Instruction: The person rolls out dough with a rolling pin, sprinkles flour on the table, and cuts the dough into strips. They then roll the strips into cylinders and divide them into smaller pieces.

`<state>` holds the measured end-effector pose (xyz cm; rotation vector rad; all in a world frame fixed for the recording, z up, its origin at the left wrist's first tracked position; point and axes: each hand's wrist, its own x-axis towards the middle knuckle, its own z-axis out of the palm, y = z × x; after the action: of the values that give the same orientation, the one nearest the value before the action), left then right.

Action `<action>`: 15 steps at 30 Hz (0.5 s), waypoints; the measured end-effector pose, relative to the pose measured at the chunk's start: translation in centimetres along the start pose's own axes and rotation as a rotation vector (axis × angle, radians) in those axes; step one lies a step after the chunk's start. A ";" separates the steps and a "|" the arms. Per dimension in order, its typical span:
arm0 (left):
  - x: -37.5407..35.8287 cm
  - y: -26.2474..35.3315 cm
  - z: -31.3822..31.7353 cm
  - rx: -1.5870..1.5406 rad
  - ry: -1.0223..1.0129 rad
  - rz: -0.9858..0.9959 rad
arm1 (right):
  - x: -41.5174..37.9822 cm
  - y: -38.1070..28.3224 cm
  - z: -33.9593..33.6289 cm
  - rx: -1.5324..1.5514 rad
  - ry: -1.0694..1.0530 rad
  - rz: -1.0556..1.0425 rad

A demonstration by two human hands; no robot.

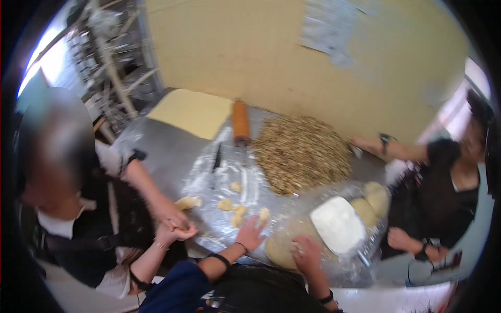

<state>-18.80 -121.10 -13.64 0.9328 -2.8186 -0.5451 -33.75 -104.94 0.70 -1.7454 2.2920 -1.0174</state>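
My left hand (251, 233) rests low over the floured metal table with its fingers spread, the fingertips right at a small dough piece (264, 213). Several more dough lumps (225, 204) lie just beyond it. My right hand (307, 254) has its fingers curled in at the near edge of a clear plastic sheet (292, 216); what they hold, if anything, is hidden. Under the plastic, between my hands, sits a large dough mass (281, 252). To the right of my right hand is a white, square-looking tub of white powder (338, 225), with round dough balls (371, 203) beside it.
A wide heap of brown strips (302, 154) covers the table's back right. Left of it are a wooden rolling pin (240, 122), a flat yellow sheet (194, 113) and a dark blade-like tool (217, 156). One person (99, 208) stands left, another (438, 182) right, reaching towards the heap.
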 end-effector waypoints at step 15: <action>0.0 -0.3 0.4 -0.011 0.069 0.072 | -0.4 -0.9 -0.9 0.152 0.019 0.057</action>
<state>-18.69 -121.19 -14.11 0.8275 -2.7721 -0.5090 -33.28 -104.29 1.77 -1.6106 2.1971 -1.1682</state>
